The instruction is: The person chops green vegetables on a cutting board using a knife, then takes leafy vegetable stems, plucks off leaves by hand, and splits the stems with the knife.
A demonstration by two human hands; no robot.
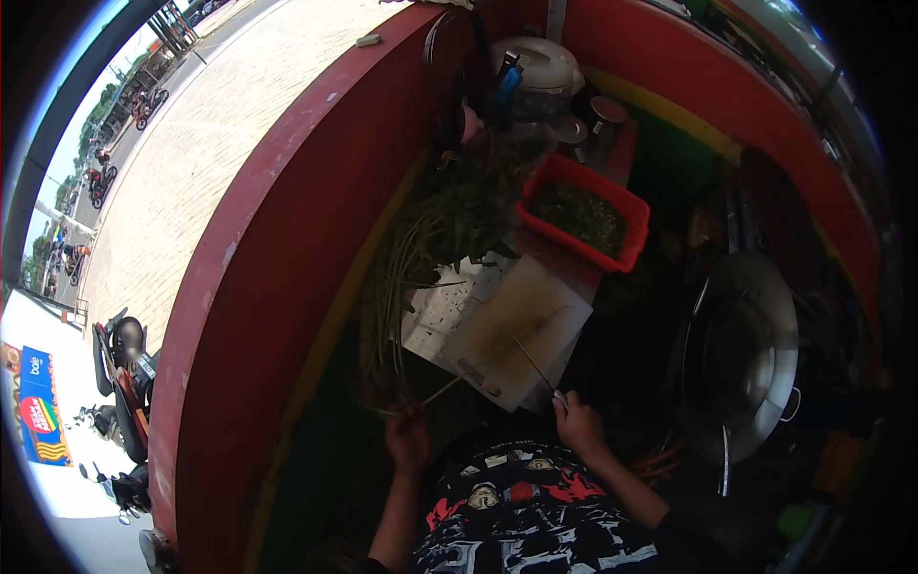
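My L hand [408,440] pinches 1 green stem [444,387] left of the cutting board [497,330], prob. for control. R hand [579,426] is closed on the knife [537,365], angled over the board (red tub [629,251] beyond it, btw).

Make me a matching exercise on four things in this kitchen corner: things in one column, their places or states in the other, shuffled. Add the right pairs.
Things
1. Knife
2. Tub
3. Wok
4. Long stalks

Places or states
A. Round, to the right of the cutting board
B. Heaped, left of the tub
C. Held in the right hand
D. Red, with chopped greens inside

Right pairs: 1-C, 2-D, 3-A, 4-B
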